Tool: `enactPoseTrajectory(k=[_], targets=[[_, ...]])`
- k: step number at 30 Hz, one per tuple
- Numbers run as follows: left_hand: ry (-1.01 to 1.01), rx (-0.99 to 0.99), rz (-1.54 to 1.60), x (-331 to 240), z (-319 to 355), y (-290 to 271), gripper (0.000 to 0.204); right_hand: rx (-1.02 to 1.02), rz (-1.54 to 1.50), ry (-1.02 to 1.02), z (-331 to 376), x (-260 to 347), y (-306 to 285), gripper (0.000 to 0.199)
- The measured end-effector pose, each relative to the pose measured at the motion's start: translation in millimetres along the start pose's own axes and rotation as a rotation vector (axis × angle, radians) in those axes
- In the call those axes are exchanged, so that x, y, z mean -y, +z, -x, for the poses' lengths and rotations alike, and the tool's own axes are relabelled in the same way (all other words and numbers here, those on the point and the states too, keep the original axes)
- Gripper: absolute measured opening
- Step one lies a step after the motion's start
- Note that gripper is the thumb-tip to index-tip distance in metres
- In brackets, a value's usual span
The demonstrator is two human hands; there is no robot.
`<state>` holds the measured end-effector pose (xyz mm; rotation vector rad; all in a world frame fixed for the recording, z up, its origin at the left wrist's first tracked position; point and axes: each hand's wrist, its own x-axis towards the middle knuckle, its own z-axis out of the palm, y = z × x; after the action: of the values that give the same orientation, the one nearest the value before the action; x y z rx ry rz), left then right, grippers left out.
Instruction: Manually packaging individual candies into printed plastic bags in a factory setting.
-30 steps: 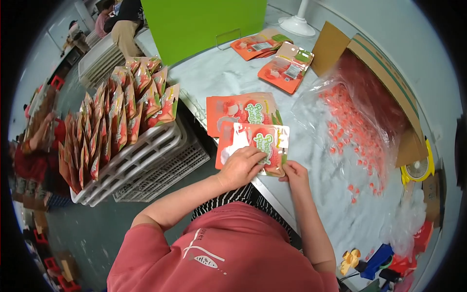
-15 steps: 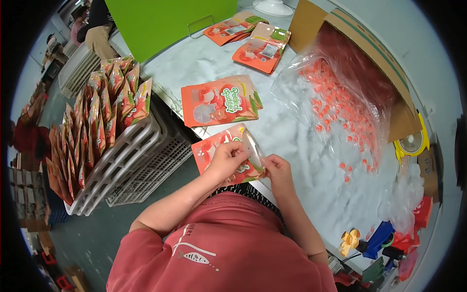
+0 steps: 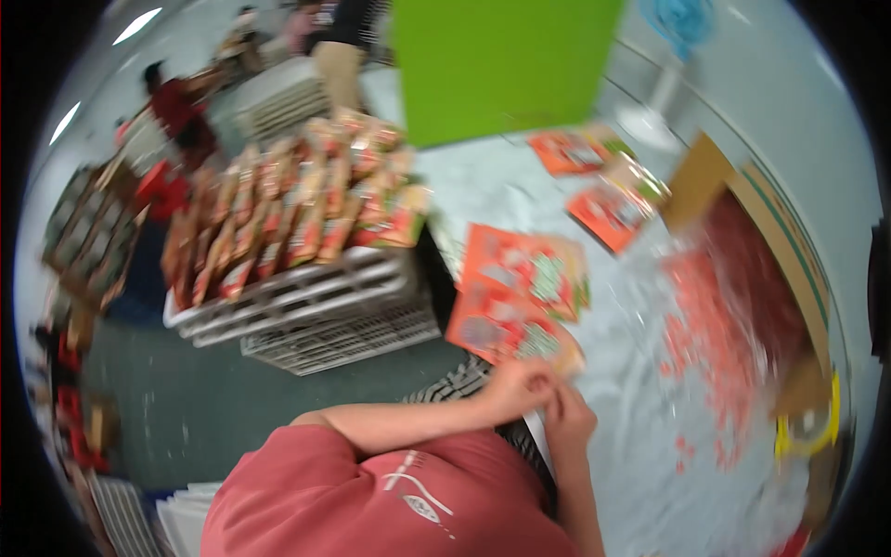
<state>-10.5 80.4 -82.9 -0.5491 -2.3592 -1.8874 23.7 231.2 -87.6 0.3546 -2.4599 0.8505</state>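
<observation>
An orange-red candy pouch lies flat at the table's near edge, in front of my body. My left hand is closed at the pouch's near right corner, its fingers pinched. Close beside it, nearly touching, my right hand is closed on the same edge of the pouch. Motion smears the fingertips, and the edge between them is partly hidden. Just beyond, touching the held pouch, lies a stack of similar pouches.
Left of the table, a grey plastic crate is packed with upright filled pouches. More pouches lie farther back near a green panel. At right, small red wrapped pieces spill from a plastic-lined carton; a yellow tape dispenser stands nearby.
My view has swung left, shifting the scene rightward and blurring it. My hands have come closer together at the pouch's edge; the left no longer lies across its middle.
</observation>
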Motion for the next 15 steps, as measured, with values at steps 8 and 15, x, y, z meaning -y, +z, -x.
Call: enactPoseTrajectory(k=[8, 15], targets=[[0.034, 0.104, -0.250, -26.4, 3.0, -7.1, 0.014, 0.380, -0.977, 0.827, -4.3, 3.2, -20.5, 0.020], [0.199, 0.109, -0.354, -41.9, -5.1, -8.6, 0.012, 0.156, -1.084, 0.622, -4.9, 23.1, -18.7, 0.036]])
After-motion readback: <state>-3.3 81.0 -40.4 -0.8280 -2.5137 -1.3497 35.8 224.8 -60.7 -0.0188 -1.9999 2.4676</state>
